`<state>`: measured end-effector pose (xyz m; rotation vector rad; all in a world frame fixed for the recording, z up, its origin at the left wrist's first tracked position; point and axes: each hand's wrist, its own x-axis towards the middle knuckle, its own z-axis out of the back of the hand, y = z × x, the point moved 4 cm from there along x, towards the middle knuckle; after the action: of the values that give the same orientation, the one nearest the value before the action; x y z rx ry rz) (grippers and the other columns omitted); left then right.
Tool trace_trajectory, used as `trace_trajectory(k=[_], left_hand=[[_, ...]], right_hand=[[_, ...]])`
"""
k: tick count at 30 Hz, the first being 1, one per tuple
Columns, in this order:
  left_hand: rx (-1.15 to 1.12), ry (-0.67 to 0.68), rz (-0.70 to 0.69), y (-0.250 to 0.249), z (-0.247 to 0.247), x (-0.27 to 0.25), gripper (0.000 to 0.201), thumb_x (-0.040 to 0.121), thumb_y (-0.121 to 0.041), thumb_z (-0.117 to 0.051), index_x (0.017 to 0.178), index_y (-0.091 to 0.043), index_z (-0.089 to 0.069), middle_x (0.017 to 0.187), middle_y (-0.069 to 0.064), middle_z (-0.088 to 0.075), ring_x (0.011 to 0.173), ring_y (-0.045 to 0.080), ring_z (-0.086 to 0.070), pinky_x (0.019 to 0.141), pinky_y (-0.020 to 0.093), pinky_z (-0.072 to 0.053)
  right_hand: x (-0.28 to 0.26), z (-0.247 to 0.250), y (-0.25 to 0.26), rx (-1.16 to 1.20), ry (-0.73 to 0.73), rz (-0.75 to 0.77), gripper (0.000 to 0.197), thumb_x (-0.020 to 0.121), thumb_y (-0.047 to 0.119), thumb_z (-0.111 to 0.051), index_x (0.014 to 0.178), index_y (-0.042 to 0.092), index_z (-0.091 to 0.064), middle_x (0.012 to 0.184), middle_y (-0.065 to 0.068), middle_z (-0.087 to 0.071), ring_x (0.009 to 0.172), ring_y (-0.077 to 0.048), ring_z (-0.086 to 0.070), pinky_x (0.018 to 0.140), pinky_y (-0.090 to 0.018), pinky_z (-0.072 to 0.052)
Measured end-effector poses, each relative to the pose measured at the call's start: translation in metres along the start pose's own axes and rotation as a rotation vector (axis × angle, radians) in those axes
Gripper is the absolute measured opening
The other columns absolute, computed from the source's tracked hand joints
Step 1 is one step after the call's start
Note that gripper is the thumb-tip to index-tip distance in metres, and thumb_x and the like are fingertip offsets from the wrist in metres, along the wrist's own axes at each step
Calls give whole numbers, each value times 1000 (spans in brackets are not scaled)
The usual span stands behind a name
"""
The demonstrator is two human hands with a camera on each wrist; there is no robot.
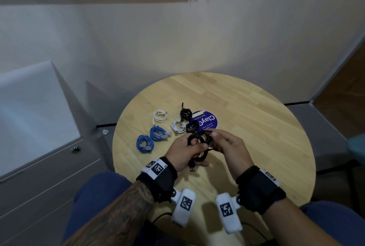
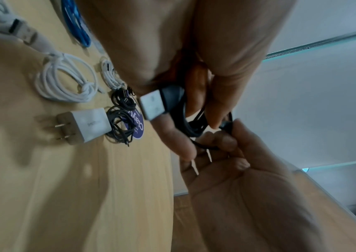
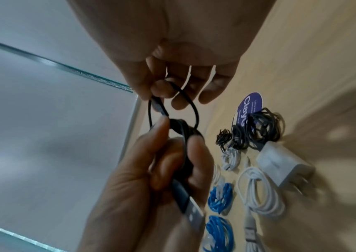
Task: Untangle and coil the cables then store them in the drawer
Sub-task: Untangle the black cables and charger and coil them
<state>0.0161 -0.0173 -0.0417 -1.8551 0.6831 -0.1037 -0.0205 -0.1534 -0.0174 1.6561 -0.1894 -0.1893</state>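
Observation:
A black USB cable [image 1: 199, 141] is wound into a small coil that my left hand [image 1: 194, 145] grips above the round wooden table [image 1: 256, 127]. Its USB plug [image 1: 192, 167] hangs below that hand and shows large in the left wrist view [image 2: 153, 106]. My right hand [image 1: 214, 134] pinches the cable's thin free end [image 3: 157, 104] between thumb and forefinger, just beside the coil [image 3: 181, 129]. Coiled cables lie on the table behind my hands: two blue ones [image 1: 145, 144] [image 1: 158, 133], two white ones [image 1: 160, 116] [image 1: 177, 126] and two black ones [image 1: 185, 113] [image 1: 192, 126].
A grey drawer cabinet [image 1: 49, 166] with a round lock [image 1: 75, 149] stands left of the table, its drawers closed. A white wall charger [image 2: 88, 124] lies by a black coil, partly on a purple round sticker [image 1: 207, 122]. A white wall runs behind the table.

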Motion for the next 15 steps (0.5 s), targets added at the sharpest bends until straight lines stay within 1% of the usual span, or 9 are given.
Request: trace_trajectory(k=[1, 3, 5, 6, 8, 10, 12, 14, 15], left_hand=[[6, -2, 1, 0, 0, 1, 24, 86, 1, -66, 108, -9, -60, 76, -1, -53, 97, 28, -66, 55, 35, -58], [28, 6, -7, 3, -2, 1, 26, 86, 0, -66, 109, -9, -60, 78, 5, -41, 86, 25, -62, 54, 34, -57], [30, -10, -12, 5, -3, 2, 27, 87, -2, -66, 112, -9, -60, 82, 10, -41, 76, 20, -59, 52, 33, -56], [20, -12, -16, 5, -4, 1, 23, 87, -4, -66, 109, -8, -61, 82, 11, -45, 70, 17, -59, 51, 32, -55], [8, -1, -13, 4, -3, 1, 13, 86, -8, -68, 95, -9, -59, 76, 13, -48, 60, 14, -56, 49, 30, -53], [-16, 23, -6, 2, -3, -1, 15, 86, -9, -68, 98, -8, -59, 67, 7, -58, 60, 14, -59, 47, 28, -52], [-32, 39, 9, 1, -2, -2, 37, 82, -14, -70, 115, -2, -57, 80, 9, -68, 68, 18, -65, 48, 28, -52], [-39, 42, 20, 2, -1, -2, 34, 83, -13, -70, 115, -6, -61, 88, 13, -66, 75, 22, -65, 49, 29, -53], [-38, 47, 23, 3, 0, -1, 23, 85, -12, -70, 107, -13, -65, 82, 11, -61, 71, 22, -61, 49, 30, -53]], right_hand=[[1, 2, 4, -13, -12, 20, 19, 96, 3, -58, 103, 7, -75, 80, 5, -73, 69, -3, -63, 66, -15, -50], [2, 5, 9, -52, -39, 69, 19, 92, -3, -61, 99, 8, -75, 77, 9, -75, 66, 1, -63, 64, -13, -49], [1, 4, 12, -80, -39, 97, 19, 90, -2, -65, 102, 10, -75, 72, 6, -72, 65, -4, -62, 65, -16, -51], [-1, 2, 13, -59, -32, 81, 20, 91, 3, -66, 108, 11, -74, 67, 3, -68, 62, -10, -60, 64, -19, -51], [0, 1, 5, 88, -34, -71, 22, 96, 10, -61, 117, 8, -67, 57, -4, -55, 53, -15, -51, 60, -24, -50], [2, -2, -6, 279, -9, -301, 22, 98, 11, -55, 116, 1, -64, 58, -4, -46, 53, -14, -46, 60, -25, -47], [1, -5, -11, 374, 78, -436, 24, 98, 15, -53, 108, -1, -68, 64, -4, -43, 58, -14, -45, 69, -28, -46], [0, -4, -9, 298, 111, -410, 26, 98, 21, -55, 100, 1, -71, 65, -2, -51, 62, -14, -52, 72, -28, -50], [2, 0, -3, 169, 96, -335, 26, 98, 24, -56, 97, 3, -72, 64, 1, -57, 62, -12, -55, 70, -26, -50]])
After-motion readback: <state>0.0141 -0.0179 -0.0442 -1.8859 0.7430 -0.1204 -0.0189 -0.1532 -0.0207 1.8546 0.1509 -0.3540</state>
